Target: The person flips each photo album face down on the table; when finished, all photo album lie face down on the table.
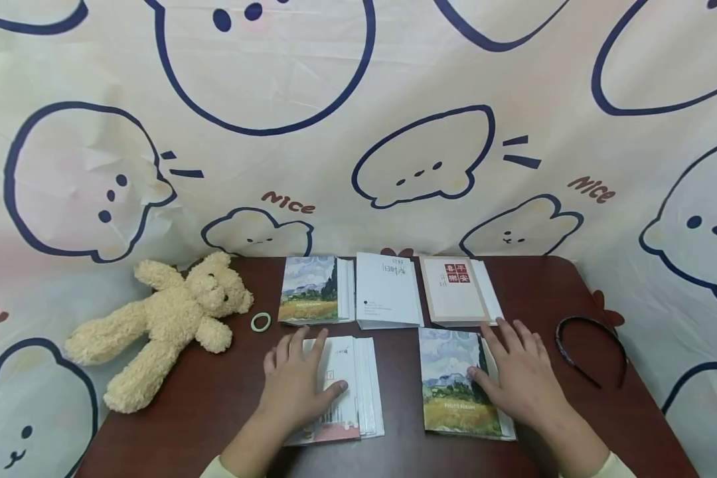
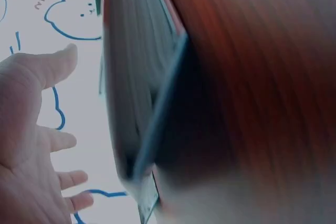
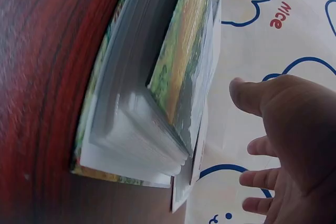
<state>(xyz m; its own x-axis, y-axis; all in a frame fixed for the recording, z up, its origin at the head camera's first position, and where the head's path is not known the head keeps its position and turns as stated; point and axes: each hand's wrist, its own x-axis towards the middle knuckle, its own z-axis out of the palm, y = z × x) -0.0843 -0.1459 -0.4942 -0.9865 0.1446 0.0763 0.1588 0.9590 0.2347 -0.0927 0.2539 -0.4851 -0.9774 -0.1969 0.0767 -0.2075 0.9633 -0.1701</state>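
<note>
At the left of the head view a cream teddy bear [image 1: 170, 317] lies sprawled on the dark red-brown table [image 1: 573, 292], and just right of its paw sits a small pale green ring [image 1: 261, 322], apart from the bear. Along the back of the table, in the middle of the frame, three photo albums stand in a row, close beside each other: one with a painted landscape cover [image 1: 309, 290], a white one [image 1: 387, 290], and a beige one with red squares of characters [image 1: 456, 290]. In the lower middle, the left hand [image 1: 295, 385] lies flat, fingers spread and relaxed, on a white album with a pink lower edge [image 1: 349, 392]; it presses rather than grasps. To its right, the right hand [image 1: 516, 375] rests likewise with straight, spread fingers on the right part of a second landscape-cover album [image 1: 451, 392], which the cover marks as a photo album. Both wrist views show an open palm beside the thick stacked pages. At the right edge a dark headband [image 1: 591, 352] lies on the table, well apart from the albums. Behind everything hangs a cloth printed with cartoon bears [image 1: 394, 133]
</note>
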